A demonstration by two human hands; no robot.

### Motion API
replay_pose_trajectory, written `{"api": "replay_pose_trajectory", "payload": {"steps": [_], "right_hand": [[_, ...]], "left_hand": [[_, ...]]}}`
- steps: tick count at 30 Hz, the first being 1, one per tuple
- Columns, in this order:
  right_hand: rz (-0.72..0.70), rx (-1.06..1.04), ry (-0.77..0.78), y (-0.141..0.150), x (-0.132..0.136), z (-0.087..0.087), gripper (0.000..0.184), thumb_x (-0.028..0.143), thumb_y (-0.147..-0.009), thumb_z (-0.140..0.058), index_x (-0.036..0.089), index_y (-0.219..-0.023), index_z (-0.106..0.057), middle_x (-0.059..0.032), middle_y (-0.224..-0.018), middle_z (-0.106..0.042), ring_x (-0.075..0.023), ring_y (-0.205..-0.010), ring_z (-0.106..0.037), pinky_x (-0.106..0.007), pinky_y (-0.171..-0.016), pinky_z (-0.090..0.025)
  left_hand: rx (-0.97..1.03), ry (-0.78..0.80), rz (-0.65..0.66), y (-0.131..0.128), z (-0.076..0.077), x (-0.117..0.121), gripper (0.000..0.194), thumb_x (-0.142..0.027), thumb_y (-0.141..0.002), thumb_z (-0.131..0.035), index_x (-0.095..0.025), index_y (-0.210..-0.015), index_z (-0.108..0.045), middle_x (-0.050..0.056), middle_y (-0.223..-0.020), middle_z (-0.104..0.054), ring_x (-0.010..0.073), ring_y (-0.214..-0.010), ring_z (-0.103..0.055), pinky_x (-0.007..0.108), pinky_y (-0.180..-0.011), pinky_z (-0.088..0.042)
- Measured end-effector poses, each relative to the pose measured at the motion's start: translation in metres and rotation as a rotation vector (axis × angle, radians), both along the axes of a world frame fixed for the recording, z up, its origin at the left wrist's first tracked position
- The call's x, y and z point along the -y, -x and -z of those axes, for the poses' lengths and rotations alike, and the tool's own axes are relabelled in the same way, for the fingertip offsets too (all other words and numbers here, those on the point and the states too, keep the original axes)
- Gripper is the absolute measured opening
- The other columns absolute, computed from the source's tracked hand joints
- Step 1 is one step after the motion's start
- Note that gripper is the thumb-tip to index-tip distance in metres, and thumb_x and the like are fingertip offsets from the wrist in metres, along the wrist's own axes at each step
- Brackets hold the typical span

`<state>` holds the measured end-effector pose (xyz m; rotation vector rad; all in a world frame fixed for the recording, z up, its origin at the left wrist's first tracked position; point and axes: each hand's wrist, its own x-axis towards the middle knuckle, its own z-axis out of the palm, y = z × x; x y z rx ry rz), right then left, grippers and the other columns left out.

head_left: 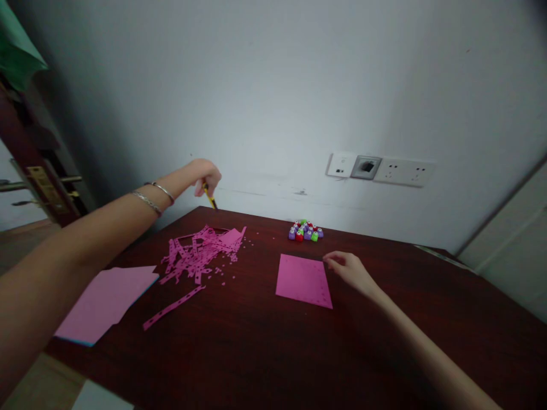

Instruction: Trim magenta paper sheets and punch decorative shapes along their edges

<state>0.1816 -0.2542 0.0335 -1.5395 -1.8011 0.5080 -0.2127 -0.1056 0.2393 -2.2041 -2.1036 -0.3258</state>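
My left hand (208, 176) is raised above the far left of the table, its fingers closed round a slim yellow-and-black tool (210, 196) that points down; its exact kind cannot be made out. A square of pink paper (302, 279) lies on the table, with a row of small holes along its right edge. At that sheet's upper right corner, my right hand (345, 266) pinches the paper between thumb and finger. Below the left hand spreads a heap of pink paper scraps (199, 250), punched strips and tiny cut-out bits.
Small purple, red and green punches (304, 230) cluster near the wall. A stack of pink sheets (109, 302) lies at the left edge, and one punched paper strip (173, 308) rests beside it. Sockets (380, 169) are on the wall behind the dark wooden table (239, 353).
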Motion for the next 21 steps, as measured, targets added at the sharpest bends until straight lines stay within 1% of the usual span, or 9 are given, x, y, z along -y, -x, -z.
{"api": "replay_pose_trajectory", "payload": {"steps": [1,2,3,4,6,9,12,17,21], "right_hand": [[-0.067,-0.076,0.037,0.010,0.002,-0.003,0.017,0.026,-0.075,-0.055,0.017,-0.082,-0.067,-0.0048,-0.079,-0.068,-0.0183,-0.076,-0.062,-0.029,-0.071,-0.047],[-0.128,-0.176,0.068,0.021,0.005,-0.007,0.020,0.031,-0.076,-0.055,0.016,-0.083,-0.067,-0.0051,-0.076,-0.068,-0.0179,-0.073,-0.062,-0.029,-0.069,-0.048],[-0.162,-0.294,0.083,0.033,0.007,-0.011,0.024,0.035,-0.076,-0.056,0.015,-0.084,-0.066,-0.0055,-0.076,-0.068,-0.0173,-0.070,-0.062,-0.029,-0.066,-0.048],[-0.191,-0.416,0.101,0.045,0.009,-0.016,0.027,0.038,-0.076,-0.057,0.015,-0.087,-0.066,-0.0062,-0.079,-0.068,-0.0168,-0.070,-0.062,-0.029,-0.066,-0.049],[-0.202,-0.683,0.134,0.064,0.014,-0.026,0.032,0.044,-0.076,-0.056,0.016,-0.092,-0.063,-0.0083,-0.089,-0.068,-0.0180,-0.074,-0.063,-0.030,-0.067,-0.050],[-0.166,-1.041,0.210,0.078,0.017,-0.043,0.032,0.047,-0.082,-0.047,0.023,-0.099,-0.057,-0.0069,-0.106,-0.064,-0.0198,-0.086,-0.064,-0.033,-0.071,-0.051],[-0.139,-1.214,0.197,0.074,0.016,-0.049,0.030,0.047,-0.086,-0.039,0.024,-0.098,-0.056,-0.0036,-0.104,-0.065,-0.0176,-0.084,-0.064,-0.032,-0.073,-0.051],[-0.011,-1.221,0.121,0.057,0.008,-0.028,0.018,0.033,-0.076,-0.058,0.018,-0.087,-0.060,-0.0018,-0.076,-0.067,-0.0128,-0.061,-0.061,-0.024,-0.057,-0.050],[0.060,-1.233,0.105,0.040,0.006,-0.007,0.012,0.026,-0.075,-0.058,0.017,-0.083,-0.058,-0.0033,-0.071,-0.067,-0.0152,-0.067,-0.063,-0.025,-0.060,-0.049]], "left_hand": [[-0.005,0.096,0.017,-0.011,-0.001,0.003,0.028,-0.033,-0.062,-0.072,-0.007,-0.069,-0.064,0.010,-0.065,-0.061,0.0321,-0.091,-0.055,0.044,-0.079,-0.042],[-0.034,0.349,0.093,-0.025,0.000,0.006,0.028,-0.034,-0.067,-0.068,-0.007,-0.072,-0.064,0.010,-0.065,-0.061,0.0290,-0.085,-0.057,0.041,-0.075,-0.043],[-0.033,0.508,0.222,-0.043,0.002,0.012,0.032,-0.038,-0.072,-0.062,-0.007,-0.078,-0.065,0.009,-0.065,-0.062,0.0254,-0.079,-0.059,0.038,-0.072,-0.045],[0.000,0.549,0.344,-0.063,0.006,0.018,0.037,-0.042,-0.077,-0.056,-0.007,-0.085,-0.064,0.008,-0.066,-0.062,0.0218,-0.074,-0.059,0.036,-0.070,-0.045],[0.116,0.511,0.553,-0.105,0.021,0.036,0.048,-0.050,-0.084,-0.042,-0.008,-0.098,-0.060,0.007,-0.069,-0.062,0.0165,-0.066,-0.058,0.032,-0.066,-0.045],[0.274,0.459,0.767,-0.159,0.056,0.067,0.054,-0.053,-0.087,-0.030,-0.008,-0.103,-0.055,0.008,-0.067,-0.060,0.0128,-0.054,-0.055,0.030,-0.059,-0.045],[0.354,0.518,0.862,-0.194,0.097,0.098,0.055,-0.051,-0.089,-0.021,-0.008,-0.100,-0.053,0.007,-0.062,-0.057,0.0131,-0.047,-0.052,0.029,-0.051,-0.043],[0.383,0.450,0.843,-0.216,0.142,0.121,0.043,-0.044,-0.090,-0.023,-0.013,-0.108,-0.045,0.003,-0.066,-0.056,0.0107,-0.045,-0.050,0.025,-0.047,-0.040],[0.237,0.317,0.879,-0.208,0.161,0.109,0.046,-0.057,-0.083,-0.034,-0.016,-0.084,-0.055,0.005,-0.074,-0.059,0.0144,-0.063,-0.053,0.027,-0.059,-0.041]]}}
